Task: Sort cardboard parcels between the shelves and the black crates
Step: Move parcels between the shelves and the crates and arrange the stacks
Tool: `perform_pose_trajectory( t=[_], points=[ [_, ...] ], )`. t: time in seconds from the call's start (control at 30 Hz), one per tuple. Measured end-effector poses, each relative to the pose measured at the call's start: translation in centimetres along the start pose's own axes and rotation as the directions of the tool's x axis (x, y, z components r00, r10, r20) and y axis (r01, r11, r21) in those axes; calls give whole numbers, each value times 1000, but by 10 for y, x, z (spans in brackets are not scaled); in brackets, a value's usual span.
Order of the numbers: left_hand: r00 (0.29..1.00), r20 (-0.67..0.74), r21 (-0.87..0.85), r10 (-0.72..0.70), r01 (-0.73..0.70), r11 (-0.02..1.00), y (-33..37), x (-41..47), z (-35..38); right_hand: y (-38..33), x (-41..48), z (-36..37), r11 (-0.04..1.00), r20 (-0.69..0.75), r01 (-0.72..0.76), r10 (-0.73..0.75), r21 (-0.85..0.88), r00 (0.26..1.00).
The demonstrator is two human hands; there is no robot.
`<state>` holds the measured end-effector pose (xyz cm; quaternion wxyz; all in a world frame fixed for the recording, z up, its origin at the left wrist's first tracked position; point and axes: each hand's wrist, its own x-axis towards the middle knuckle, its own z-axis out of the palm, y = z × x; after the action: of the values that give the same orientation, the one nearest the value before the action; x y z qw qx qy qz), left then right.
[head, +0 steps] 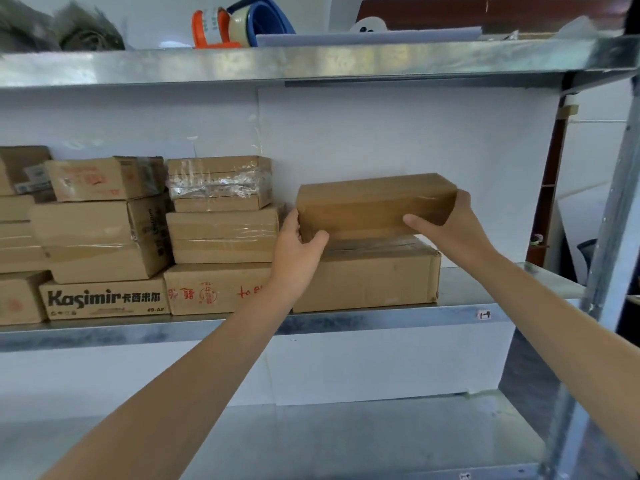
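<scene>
White-backed metal shelving fills the view. Over the middle shelf (381, 320), the plain parcel (374, 206) sits on or just above a larger box (367, 275). The left grip (298, 244) and right grip (450, 226) clamp its ends. It is best kept level, square with that box and clear of the left stack (221, 233).

a cardboard box (104, 299) at eight o'clock reads "kasimir" in dark letters, followed by chinese characters, with "#9-a#" small beneath. the neighbouring box (214, 292) at its three o'clock carries red chinese stamps, too blurred to read. a small tag (483, 315) on the shelf edge (381, 322) at four o'clock is illegible.
</scene>
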<state>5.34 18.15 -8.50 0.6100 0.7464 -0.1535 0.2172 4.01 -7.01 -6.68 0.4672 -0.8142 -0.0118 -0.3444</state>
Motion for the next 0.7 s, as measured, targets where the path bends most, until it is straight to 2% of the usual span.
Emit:
perform_pose_trajectory(
  t=[0.1, 0.2, 0.33, 0.4, 0.53, 0.7],
  points=[
    [997, -61, -128, 41, -49, 991, 17, -17, -7, -17, -21, -16, 995, -66, 80, -75, 68, 995],
    [992, -117, -214, 47, -71, 974, 25, -41, -22, -25, -51, -22, 985, -93, 95, -82, 147, 992],
    [977, -214, -248, -19, -36, 968, 8, -82, -50, -9, -92, -13, 980, -69, 13, 1, 196, 998],
    [970, -230, -279, -82, 14, 960, -7, -103, -63, -1, -111, -1, 972, -41, -42, 53, 230, 998],
    [953, -281, -268, -115, 37, 963, -36, -141, -86, 5, -147, 31, 939, -31, -104, 121, 328, 992],
    [896, -394, -249, -204, 109, 962, -86, -187, -123, 15, -200, 86, 901, 87, -169, 147, 400, 985]
  ],
)
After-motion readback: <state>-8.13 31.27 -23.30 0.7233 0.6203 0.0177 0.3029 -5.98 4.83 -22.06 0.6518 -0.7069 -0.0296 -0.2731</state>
